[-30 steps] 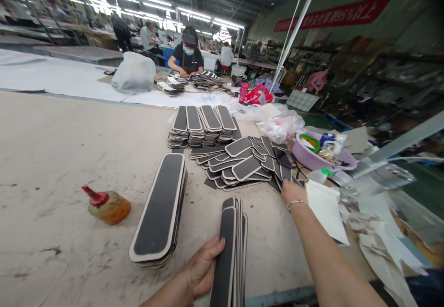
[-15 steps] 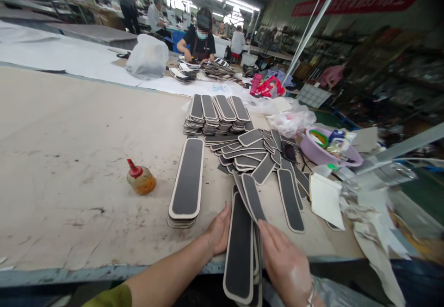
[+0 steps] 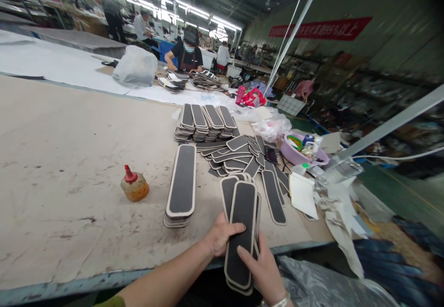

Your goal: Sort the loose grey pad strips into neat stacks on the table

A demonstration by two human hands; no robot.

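Wide work table with a stained beige covering [image 3: 79,159]: lies under the pieces, its blue-grey edge nearest the person.
Loose heap of long, flat, dark grey pieces with cream borders [image 3: 237,143]: spread right of centre, overlapping at many angles.
Row of four stacks of the same pieces [image 3: 213,116]: side by side, just beyond the heap.
Handheld bundle of cream-bordered dark grey strips [image 3: 244,205]: fanned at its far end, lower end past the table edge.
Neat single stack of matching strips [image 3: 182,180]: on the table, left of the bundle.
Round lilac plastic basin [image 3: 294,157]: right of the heap, with small items inside.
Left hand [image 3: 220,235]: clamped on the bundle's left side, thumb over the top strip.
Right hand [image 3: 265,267]: gripping the bundle's lower right, thumb on the top strip.
Squat bottle with red nozzle and amber contents [image 3: 135,190]: upright, left of the single stack.
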